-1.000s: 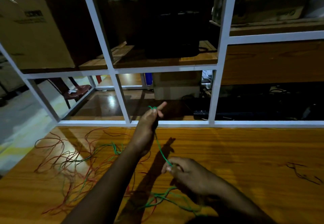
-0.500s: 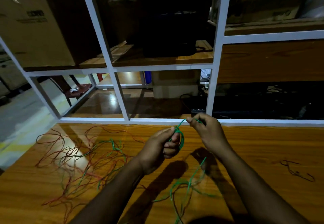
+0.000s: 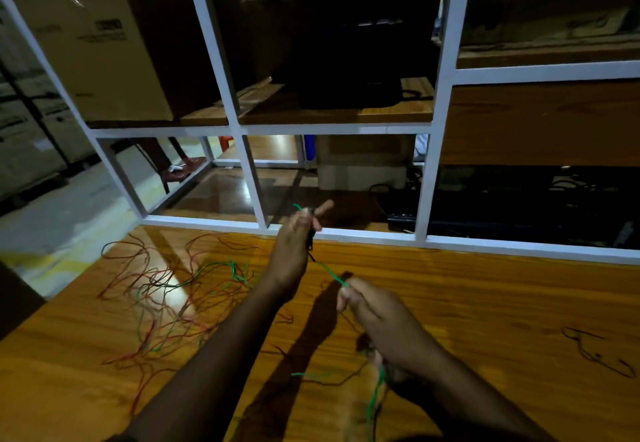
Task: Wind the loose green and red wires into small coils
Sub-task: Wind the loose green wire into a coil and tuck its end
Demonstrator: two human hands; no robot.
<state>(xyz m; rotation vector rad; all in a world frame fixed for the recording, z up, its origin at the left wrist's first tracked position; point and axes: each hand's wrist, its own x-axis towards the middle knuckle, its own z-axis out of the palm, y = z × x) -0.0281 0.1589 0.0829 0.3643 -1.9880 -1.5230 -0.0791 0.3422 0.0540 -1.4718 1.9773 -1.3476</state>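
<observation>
A green wire (image 3: 328,273) runs taut across the middle of the frame, slanting from upper left to lower right between the two hands. The left hand (image 3: 294,247), raised near the centre, grips its upper end in curled fingers with the forefinger stuck out; a short green tip pokes out above the fist. The right hand (image 3: 377,317), lower and to the right, pinches the wire at its fingertips, and the slack drops below that hand, trailing green toward the bottom edge and onto the tabletop (image 3: 485,303). Whether any turns are wound around the left hand cannot be told; a dark bit shows at its fingers.

A loose tangle of red and green wires (image 3: 173,296) lies spread on the tabletop at the left of the frame, well apart from the hands. A small dark wire scrap (image 3: 595,351) lies at the right.

The tabletop is glossy orange-brown wood. Behind it, across the upper frame, stands a white frame shelf (image 3: 436,130), with a cardboard box (image 3: 93,50) in its upper left bay and dark gear in the middle.
</observation>
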